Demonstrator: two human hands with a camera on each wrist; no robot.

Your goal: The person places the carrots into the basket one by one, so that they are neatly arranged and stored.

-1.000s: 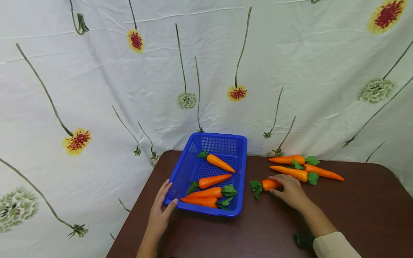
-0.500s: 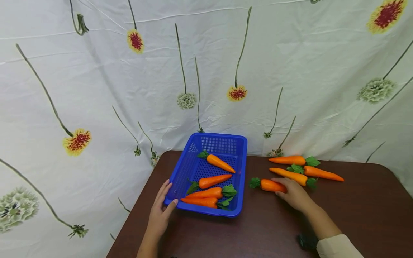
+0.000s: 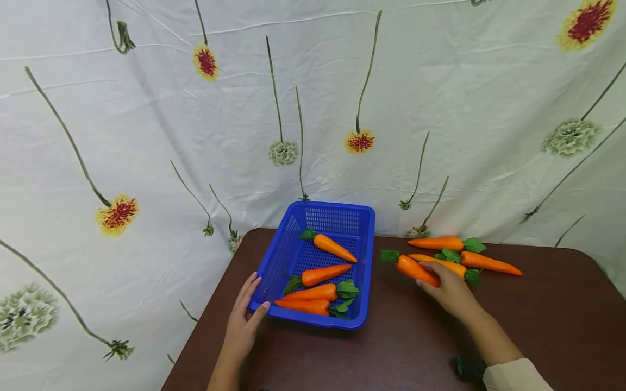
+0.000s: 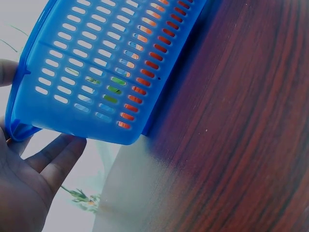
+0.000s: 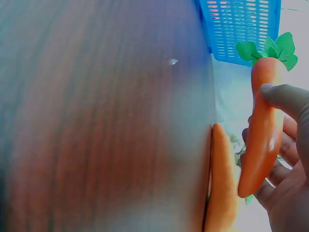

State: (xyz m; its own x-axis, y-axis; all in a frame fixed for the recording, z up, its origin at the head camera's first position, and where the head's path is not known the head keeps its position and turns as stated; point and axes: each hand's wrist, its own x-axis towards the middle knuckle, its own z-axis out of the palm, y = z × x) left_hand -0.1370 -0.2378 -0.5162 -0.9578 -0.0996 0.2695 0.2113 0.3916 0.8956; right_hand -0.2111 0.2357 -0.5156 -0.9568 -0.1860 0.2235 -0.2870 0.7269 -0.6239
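My right hand (image 3: pixel 447 293) pinches a plastic-looking carrot (image 3: pixel 414 270) between thumb and fingers, leafy end pointing to the left and up. In the right wrist view this carrot (image 5: pixel 265 125) is tilted above the table, with the thumb pressed against its side. My left hand (image 3: pixel 240 326) holds the near left corner of a blue basket (image 3: pixel 364 304), thumb at the front rim and fingers along the left side. Seen from the left wrist, the fingers (image 4: pixel 60 157) lie against the outside of the slotted wall (image 4: pixel 96 63). Several carrots (image 3: pixel 325 275) lie in the basket.
Behind the right hand, three more carrots (image 3: pixel 489 263) lie on the dark brown table (image 3: pixel 391 347). A small black object (image 3: pixel 468 368) sits beside the right forearm. A flower-printed white cloth (image 3: pixel 323 98) hangs along the table's back edge.
The right hand has lifted the carrot, and its leafy end has swung upward toward the back. The left hand and the basket have stayed in place.
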